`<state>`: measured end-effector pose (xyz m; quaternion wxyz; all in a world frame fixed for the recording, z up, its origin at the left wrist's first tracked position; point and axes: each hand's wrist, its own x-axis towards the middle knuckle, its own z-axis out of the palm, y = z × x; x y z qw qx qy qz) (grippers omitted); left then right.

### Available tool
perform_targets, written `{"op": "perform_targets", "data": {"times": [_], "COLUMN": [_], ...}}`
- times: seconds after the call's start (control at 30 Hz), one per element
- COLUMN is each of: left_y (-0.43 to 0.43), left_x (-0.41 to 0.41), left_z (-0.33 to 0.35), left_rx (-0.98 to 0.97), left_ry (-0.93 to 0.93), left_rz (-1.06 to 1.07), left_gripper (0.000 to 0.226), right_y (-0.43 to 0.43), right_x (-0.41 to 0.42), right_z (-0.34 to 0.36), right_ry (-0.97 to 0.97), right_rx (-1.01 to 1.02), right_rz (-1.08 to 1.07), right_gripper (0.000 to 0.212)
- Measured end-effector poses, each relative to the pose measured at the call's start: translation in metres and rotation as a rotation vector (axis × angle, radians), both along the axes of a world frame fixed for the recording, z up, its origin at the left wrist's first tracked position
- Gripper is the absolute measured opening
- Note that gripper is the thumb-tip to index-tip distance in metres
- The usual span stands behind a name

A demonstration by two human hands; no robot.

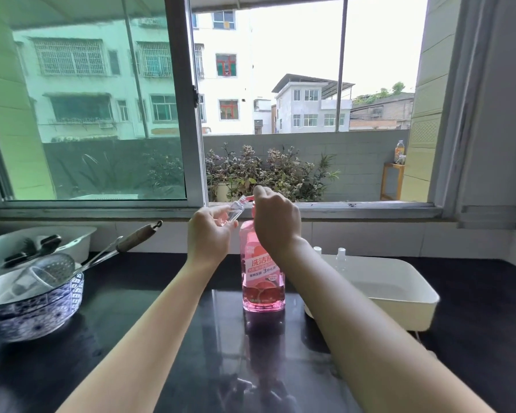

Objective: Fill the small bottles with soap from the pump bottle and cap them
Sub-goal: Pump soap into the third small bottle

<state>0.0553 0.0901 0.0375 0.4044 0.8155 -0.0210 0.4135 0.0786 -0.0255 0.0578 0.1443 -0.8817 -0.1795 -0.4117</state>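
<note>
I've got the pink pump bottle [263, 272] standing upright at the centre of the dark counter [137, 308], label facing me. My right hand [276, 223] sits on top of it, grip closed down over the pump head, which is mostly hidden beneath. At ten o'clock from the pump, my left hand [210, 234] has its grip wrapped around a small clear bottle [235, 209], tilted so its open neck meets the nozzle. At three o'clock, a white tray [399, 305] holds two more small bottles [341, 259], white-capped. At nine o'clock, a blue-patterned bowl [33, 311] holds a strainer.
</note>
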Motion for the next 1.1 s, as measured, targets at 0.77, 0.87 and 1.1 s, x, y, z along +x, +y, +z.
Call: {"op": "perform_targets", "data": {"times": [0.77, 0.87, 1.1], "left_y": [-0.003, -0.002, 0.001], "left_x": [-0.001, -0.003, 0.001], "left_z": [0.008, 0.010, 0.004], "left_rx": [0.020, 0.005, -0.018], "left_ry": [-0.021, -0.018, -0.011], "left_rz": [0.019, 0.011, 0.004], "left_gripper": [0.040, 0.039, 0.040], "right_y": [-0.014, -0.014, -0.007], "right_x": [0.005, 0.003, 0.011], "right_z": [0.015, 0.026, 0.006], "right_ry": [0.052, 0.063, 0.020], "right_rx": [-0.014, -0.063, 0.035], "right_rz": [0.085, 0.079, 0.084], "right_gripper": [0.024, 0.025, 0.021]}}
